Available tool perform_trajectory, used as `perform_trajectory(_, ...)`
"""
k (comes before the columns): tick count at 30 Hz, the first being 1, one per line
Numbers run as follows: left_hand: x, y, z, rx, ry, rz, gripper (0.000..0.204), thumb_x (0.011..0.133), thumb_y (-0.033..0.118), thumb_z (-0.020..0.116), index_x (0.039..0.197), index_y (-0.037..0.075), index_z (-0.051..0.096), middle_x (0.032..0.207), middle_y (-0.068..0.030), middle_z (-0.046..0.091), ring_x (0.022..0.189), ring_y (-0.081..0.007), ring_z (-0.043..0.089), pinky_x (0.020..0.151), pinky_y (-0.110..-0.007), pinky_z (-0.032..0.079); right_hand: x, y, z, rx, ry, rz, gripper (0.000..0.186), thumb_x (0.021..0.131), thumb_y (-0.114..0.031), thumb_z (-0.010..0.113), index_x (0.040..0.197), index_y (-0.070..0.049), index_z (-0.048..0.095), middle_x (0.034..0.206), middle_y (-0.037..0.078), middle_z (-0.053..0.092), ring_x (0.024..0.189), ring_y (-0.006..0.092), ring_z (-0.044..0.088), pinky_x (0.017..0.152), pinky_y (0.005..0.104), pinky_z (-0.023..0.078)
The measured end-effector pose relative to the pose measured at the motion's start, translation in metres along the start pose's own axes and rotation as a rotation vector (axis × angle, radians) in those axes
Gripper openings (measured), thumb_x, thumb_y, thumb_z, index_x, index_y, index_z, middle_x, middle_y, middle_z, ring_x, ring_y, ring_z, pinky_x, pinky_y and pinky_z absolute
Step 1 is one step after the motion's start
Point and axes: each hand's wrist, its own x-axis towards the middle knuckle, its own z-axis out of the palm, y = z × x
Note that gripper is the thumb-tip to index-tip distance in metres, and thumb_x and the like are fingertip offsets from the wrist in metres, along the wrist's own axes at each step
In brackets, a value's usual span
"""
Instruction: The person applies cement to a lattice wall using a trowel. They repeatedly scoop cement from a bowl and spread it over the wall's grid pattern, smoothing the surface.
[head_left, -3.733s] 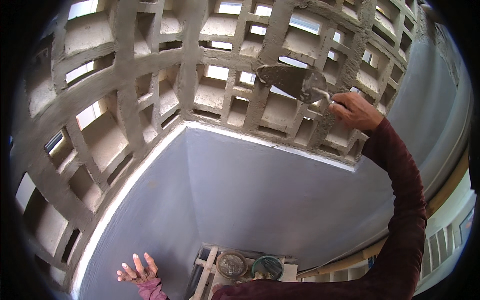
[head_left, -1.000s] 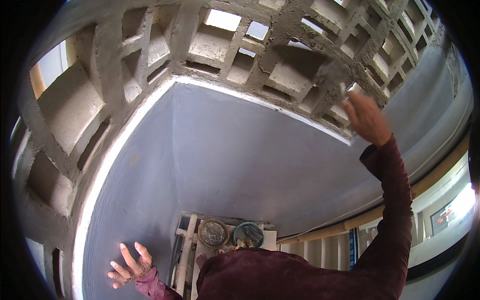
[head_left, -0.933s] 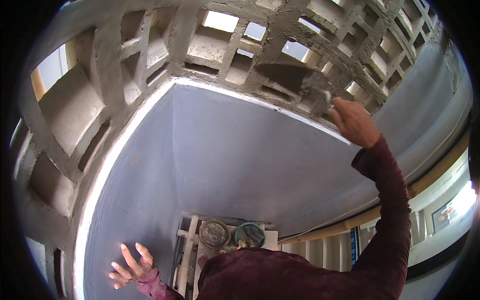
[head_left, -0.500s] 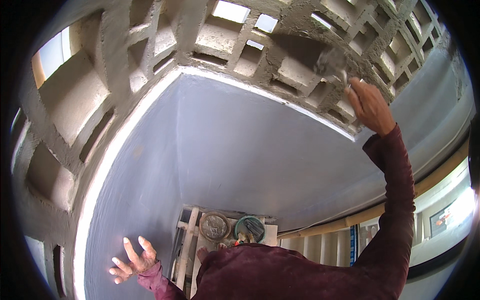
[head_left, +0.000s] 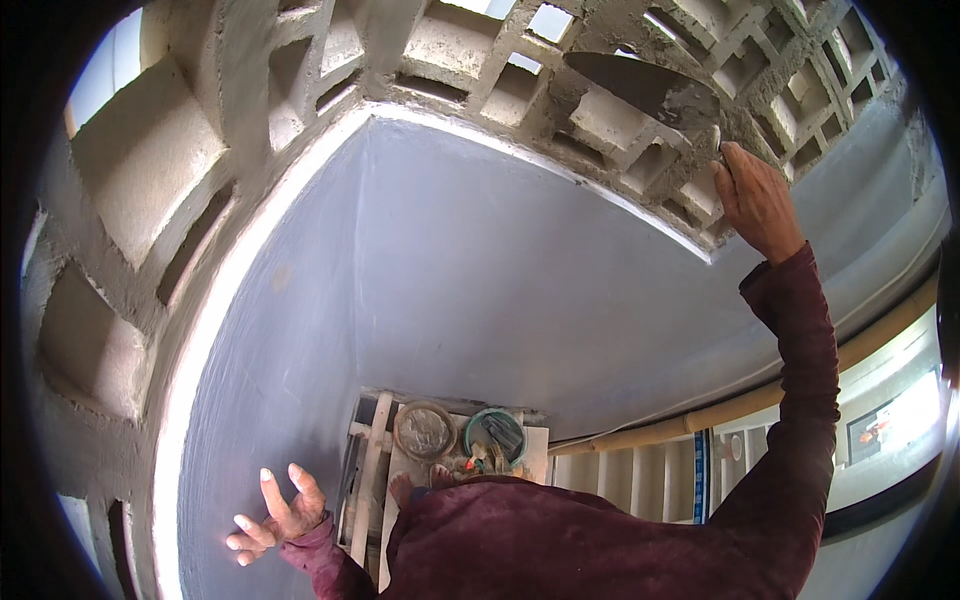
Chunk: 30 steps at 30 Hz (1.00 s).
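Observation:
High on the right, my right hand (head_left: 762,198) grips a trowel (head_left: 640,88) by its handle. Its dark, pointed blade reaches left across the grey openwork block wall (head_left: 455,50), with mortar smeared near the handle end. Whether the blade touches the wall I cannot tell. At lower left, my left hand (head_left: 280,515) is raised with its fingers spread and nothing in it, in front of the smooth grey wall (head_left: 270,400).
Below me, on a plank and pole scaffold (head_left: 372,470), stand a round basin of grey mix (head_left: 425,430) and a green bucket (head_left: 495,437) with tools inside. A bamboo pole (head_left: 660,430) runs along the right. A white ledge (head_left: 560,180) edges the blocks.
The trowel blade, blurred before, now shows plainly and points left. My right hand has shifted slightly right and down. My left hand stays spread, a little to the right.

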Motion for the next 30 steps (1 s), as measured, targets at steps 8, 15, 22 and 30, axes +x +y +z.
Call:
perform_trajectory(8,-0.004,-0.001,0.001,-0.037,0.018,0.021,0.028,0.078,0.038,0.064,0.090,0.013,0.067,0.142,-0.0120,0.028,0.141,-0.0334,0.007,0.112,-0.047,-0.008,0.005,-0.020,0.018,0.087,-0.278,-0.127,0.018,0.090,-0.019,0.049,0.085,-0.002,0.044,0.070,0.018,0.050,0.069,0.0354,0.053,0.065,0.0449,0.041)
perform_trajectory(15,-0.004,0.000,0.002,-0.002,0.036,0.004,0.029,0.078,0.039,0.065,0.089,0.013,0.067,0.141,-0.0125,0.029,0.141,-0.0332,0.006,0.112,-0.047,-0.006,0.022,-0.008,0.038,0.033,-0.325,-0.188,0.018,0.090,-0.019,0.049,0.086,-0.002,0.047,0.069,0.016,0.051,0.067,0.0341,0.054,0.064,0.0443,0.042)
perform_trajectory(22,-0.004,0.001,0.002,0.064,0.057,0.007,0.029,0.076,0.037,0.068,0.090,0.012,0.068,0.141,-0.0138,0.029,0.141,-0.0328,0.005,0.113,-0.046,-0.004,0.030,0.011,0.001,-0.011,-0.240,-0.113,0.020,0.090,-0.020,0.049,0.086,-0.001,0.046,0.068,0.017,0.050,0.066,0.0346,0.054,0.061,0.0434,0.042)
perform_trajectory(30,-0.001,0.005,0.005,0.109,0.090,-0.039,0.030,0.075,0.042,0.068,0.090,0.016,0.070,0.140,-0.0106,0.032,0.140,-0.0276,0.010,0.113,-0.041,0.000,0.009,-0.015,0.035,0.132,-0.231,-0.162,0.019,0.090,-0.018,0.049,0.083,-0.001,0.044,0.069,0.018,0.050,0.067,0.0362,0.054,0.062,0.0454,0.041)
